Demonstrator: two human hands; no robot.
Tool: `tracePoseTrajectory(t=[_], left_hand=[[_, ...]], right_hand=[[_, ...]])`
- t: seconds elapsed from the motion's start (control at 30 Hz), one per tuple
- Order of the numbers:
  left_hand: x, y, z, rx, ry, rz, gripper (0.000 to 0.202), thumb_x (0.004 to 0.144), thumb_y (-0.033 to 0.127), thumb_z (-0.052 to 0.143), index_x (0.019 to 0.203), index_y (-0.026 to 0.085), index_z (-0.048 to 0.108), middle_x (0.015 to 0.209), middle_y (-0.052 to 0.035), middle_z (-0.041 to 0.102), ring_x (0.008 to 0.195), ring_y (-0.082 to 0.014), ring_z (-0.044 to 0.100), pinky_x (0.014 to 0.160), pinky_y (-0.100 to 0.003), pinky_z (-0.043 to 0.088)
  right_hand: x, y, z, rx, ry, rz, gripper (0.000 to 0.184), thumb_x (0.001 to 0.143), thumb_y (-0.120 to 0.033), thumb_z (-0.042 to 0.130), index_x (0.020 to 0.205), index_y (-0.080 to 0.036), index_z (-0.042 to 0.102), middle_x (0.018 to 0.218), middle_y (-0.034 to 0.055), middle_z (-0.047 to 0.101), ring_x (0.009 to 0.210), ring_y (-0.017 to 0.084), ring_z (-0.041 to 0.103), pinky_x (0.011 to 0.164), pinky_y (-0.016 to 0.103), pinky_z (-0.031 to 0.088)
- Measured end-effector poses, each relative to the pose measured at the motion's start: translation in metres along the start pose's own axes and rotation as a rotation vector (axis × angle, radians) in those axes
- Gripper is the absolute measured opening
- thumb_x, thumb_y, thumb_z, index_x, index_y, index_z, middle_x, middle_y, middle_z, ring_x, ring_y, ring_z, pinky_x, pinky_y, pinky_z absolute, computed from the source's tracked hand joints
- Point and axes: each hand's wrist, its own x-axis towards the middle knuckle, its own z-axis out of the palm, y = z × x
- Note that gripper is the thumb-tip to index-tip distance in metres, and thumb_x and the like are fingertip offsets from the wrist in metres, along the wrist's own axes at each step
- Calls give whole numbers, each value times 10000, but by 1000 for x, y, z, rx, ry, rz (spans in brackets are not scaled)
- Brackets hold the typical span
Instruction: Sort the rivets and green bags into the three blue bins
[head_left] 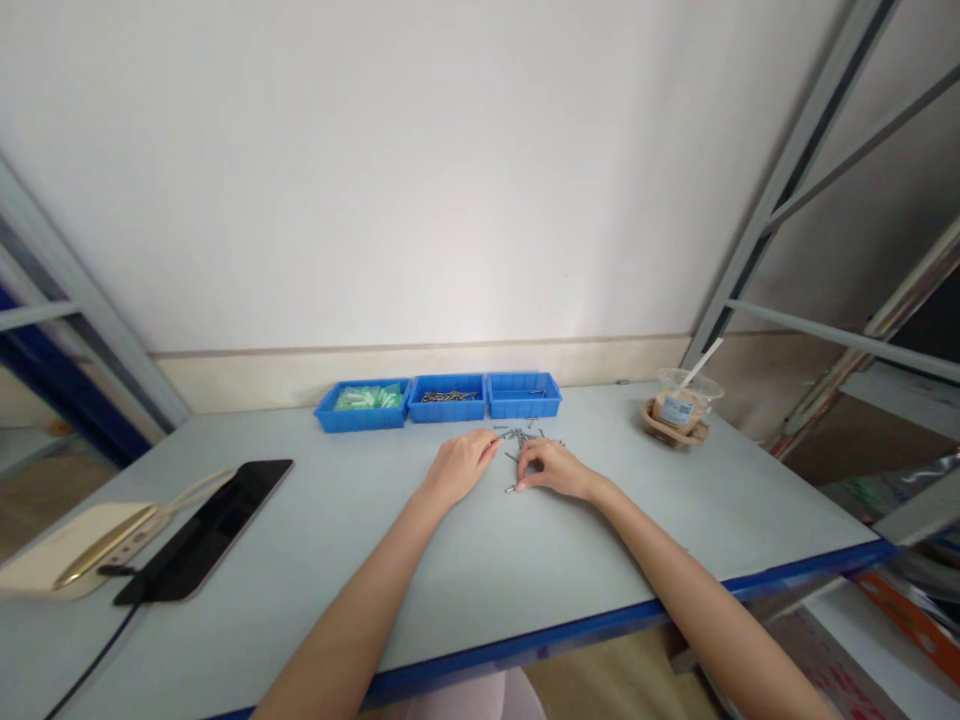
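A loose pile of thin metal screws [523,436] lies on the table, with a few strays around it. My left hand [459,466] rests at the pile's left side, thumb and fingertips pressed together; whatever they hold is hidden. My right hand [556,470] is on the pile's near right side, pinching a small screw [511,489] whose end sticks out to the left of the fingertips. Behind the hands stand three blue trays in a row: the left tray [360,420] with green-and-white packets, the middle tray [448,411] with many metal screws, the right tray [525,407] with a few.
On the left of the table [315,540] lie a black tablet [217,530] and a cream power strip [97,545] with cables. A plastic cup [679,402] with a straw sits in a cardboard holder [667,428] at the right. Metal frames rise at both sides, the wall behind.
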Motion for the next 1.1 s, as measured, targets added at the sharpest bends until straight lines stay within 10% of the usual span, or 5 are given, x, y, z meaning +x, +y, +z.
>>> tracePoseTrajectory(t=[0.43, 1.1], left_hand=[[0, 6, 3, -73, -150, 163, 123, 854, 307, 548, 803, 199, 577, 863, 9, 602, 778, -157, 581, 685, -237, 410], [0, 9, 9, -84, -68, 55, 250, 941, 320, 347, 917, 183, 555, 900, -29, 619, 797, -178, 605, 686, -252, 426]], right_hand=[[1, -9, 8, -450, 122, -138, 154, 903, -217, 437, 847, -150, 564, 893, 65, 548, 839, 182, 471, 759, 308, 385], [4, -9, 0, -295, 290, 26, 189, 896, -275, 471, 873, -203, 644, 835, 23, 694, 766, 159, 607, 731, 270, 358]])
